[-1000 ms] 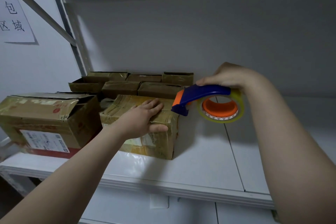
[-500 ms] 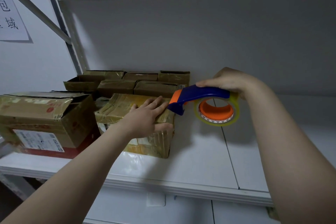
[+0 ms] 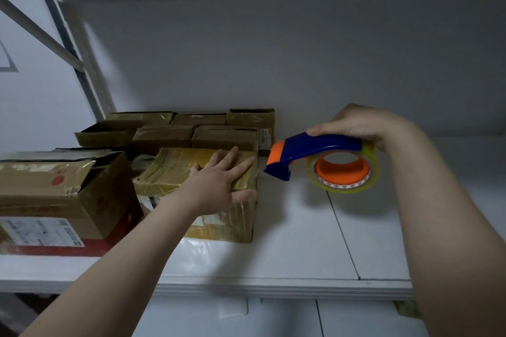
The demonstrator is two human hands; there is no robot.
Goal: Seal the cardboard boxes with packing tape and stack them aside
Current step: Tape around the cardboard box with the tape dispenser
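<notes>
We log the centre box (image 3: 175,169) on the shelf (image 3: 295,249), larger box (image 3: 90,205) frame-left, small boxes (image 3: 219,138) behind, tape dispenser (image 3: 315,146) just right.

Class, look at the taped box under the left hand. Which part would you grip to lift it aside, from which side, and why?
Probably grip the taped box by its right end and front bottom edge, coming from the front right. Those sides face bare shelf; the large box crowds its left, small boxes stand behind. The left hand lies flat on top.
</notes>
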